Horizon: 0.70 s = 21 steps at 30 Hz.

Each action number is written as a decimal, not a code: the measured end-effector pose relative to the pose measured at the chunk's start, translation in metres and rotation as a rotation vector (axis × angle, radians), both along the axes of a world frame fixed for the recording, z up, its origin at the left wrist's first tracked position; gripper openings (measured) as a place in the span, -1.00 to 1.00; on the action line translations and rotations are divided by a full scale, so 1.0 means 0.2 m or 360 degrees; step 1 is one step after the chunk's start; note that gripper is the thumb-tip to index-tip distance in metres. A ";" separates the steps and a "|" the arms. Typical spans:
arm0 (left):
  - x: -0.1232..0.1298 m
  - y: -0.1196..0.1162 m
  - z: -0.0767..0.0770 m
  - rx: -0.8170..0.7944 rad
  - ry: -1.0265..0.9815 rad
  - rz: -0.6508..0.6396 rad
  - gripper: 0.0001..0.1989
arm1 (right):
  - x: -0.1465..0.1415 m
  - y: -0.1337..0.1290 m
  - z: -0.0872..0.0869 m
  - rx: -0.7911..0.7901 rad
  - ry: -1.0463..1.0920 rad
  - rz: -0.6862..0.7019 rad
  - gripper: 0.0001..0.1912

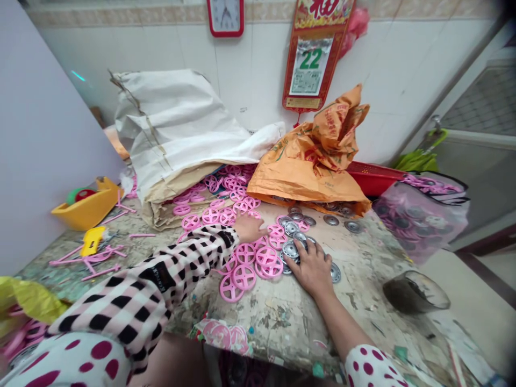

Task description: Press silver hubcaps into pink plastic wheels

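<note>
My left hand (250, 228), in a checked sleeve, reaches over the pink plastic spoked wheels (244, 277), its fingers stretched out and touching the pile. Lying on the silver-grey wheel discs (291, 249), my right hand (314, 267) has its fingers spread. The grey discs and pink wheels meet between the two hands. More pink wheels spill from the mouth of a white sack (177, 115) at the back. Under an orange bag (310, 166), grey discs (331, 220) lie at its opening. The palms hide whatever is directly beneath them.
A yellow scoop-shaped container (91, 207) stands at the left near pink sticks and a yellow piece (92, 241). To the right are a dark translucent cup (413, 293) lying tilted, a clear bag of parts (423, 220) and a red basket (373, 179). The table's front edge is close.
</note>
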<state>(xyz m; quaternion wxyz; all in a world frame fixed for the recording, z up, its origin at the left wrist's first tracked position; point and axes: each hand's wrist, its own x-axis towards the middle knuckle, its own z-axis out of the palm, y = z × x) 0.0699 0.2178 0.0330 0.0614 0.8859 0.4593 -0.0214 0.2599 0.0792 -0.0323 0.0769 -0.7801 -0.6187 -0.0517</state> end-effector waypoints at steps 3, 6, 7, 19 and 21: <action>0.13 0.03 -0.02 0.0110 -0.0116 -0.0079 -0.50 | 0.00 0.00 0.01 -0.0008 0.0002 0.0005 -0.29; 0.29 0.06 -0.05 0.0069 -0.0158 -0.0196 -0.53 | 0.00 0.00 0.02 -0.0028 -0.0006 0.0001 -0.29; 0.34 0.07 -0.06 0.0053 -0.0171 -0.0230 -0.52 | 0.00 0.00 0.02 -0.0036 -0.0006 0.0003 -0.29; 0.62 0.07 -0.14 -0.0138 -0.0079 -0.0218 -0.38 | 0.00 -0.01 0.07 -0.0078 0.0047 0.0026 -0.30; 0.57 0.08 -0.14 -0.0144 -0.0077 -0.0196 -0.39 | 0.00 -0.01 0.07 -0.0079 0.0054 0.0028 -0.29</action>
